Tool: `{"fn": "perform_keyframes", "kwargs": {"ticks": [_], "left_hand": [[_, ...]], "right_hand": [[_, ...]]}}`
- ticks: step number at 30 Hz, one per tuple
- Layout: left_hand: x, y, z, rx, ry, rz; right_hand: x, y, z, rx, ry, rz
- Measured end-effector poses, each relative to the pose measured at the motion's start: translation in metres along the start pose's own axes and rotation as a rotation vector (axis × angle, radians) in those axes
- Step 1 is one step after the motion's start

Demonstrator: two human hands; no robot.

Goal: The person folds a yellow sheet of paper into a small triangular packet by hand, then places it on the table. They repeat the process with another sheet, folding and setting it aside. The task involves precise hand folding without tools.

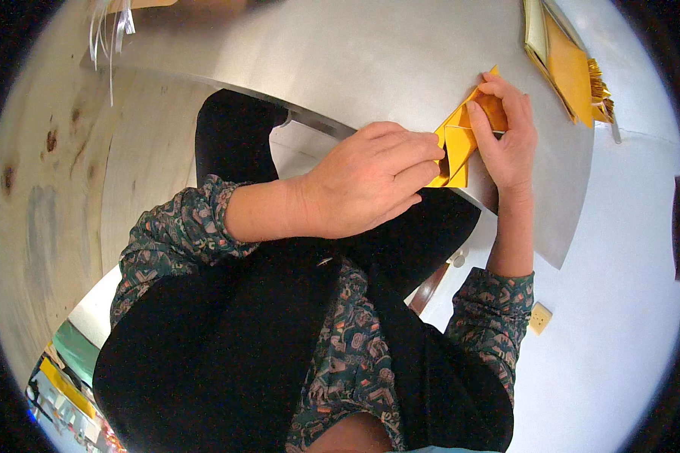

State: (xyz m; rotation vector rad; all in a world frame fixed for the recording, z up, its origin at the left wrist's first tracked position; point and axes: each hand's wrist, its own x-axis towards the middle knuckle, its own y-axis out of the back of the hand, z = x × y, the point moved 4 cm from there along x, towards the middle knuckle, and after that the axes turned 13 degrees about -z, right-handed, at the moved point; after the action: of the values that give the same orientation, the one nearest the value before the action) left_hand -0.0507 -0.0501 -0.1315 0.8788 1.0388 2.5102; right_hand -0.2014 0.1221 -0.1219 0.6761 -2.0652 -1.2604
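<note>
A sheet of golden-yellow paper (459, 151), folded into sharp creases and flaps, is held up over the near edge of the grey table. My left hand (370, 180) pinches its left edge, the fingers curled and closed on it. On the other side, my right hand (511, 136) grips the upper right part between thumb and fingers. A pointed corner of the paper sticks up past the right fingertips. Part of the folded underside is hidden by the hands.
The smooth grey table (302, 64) stretches ahead. At its far right lie stacked yellow paper pieces (570, 72) with fringed ends. Thin white strips (117, 34) hang at the upper left, near a wooden panel (57, 166). A white wall with a socket (540, 318) stands right.
</note>
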Motion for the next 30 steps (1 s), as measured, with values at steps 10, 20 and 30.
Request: {"fn": "perform_keyframes", "kwargs": {"ticks": [10, 20, 30], "left_hand": [[-0.002, -0.001, 0.000, 0.014, 0.003, -0.055], [-0.003, -0.002, 0.002, 0.048, 0.003, -0.074], [0.030, 0.041, -0.038, -0.006, -0.015, -0.079]], "right_hand": [[0.000, -0.001, 0.000, 0.034, 0.018, 0.019], [-0.001, -0.002, -0.003, -0.001, 0.014, 0.026], [-0.003, -0.003, 0.004, -0.069, 0.010, -0.012]]}}
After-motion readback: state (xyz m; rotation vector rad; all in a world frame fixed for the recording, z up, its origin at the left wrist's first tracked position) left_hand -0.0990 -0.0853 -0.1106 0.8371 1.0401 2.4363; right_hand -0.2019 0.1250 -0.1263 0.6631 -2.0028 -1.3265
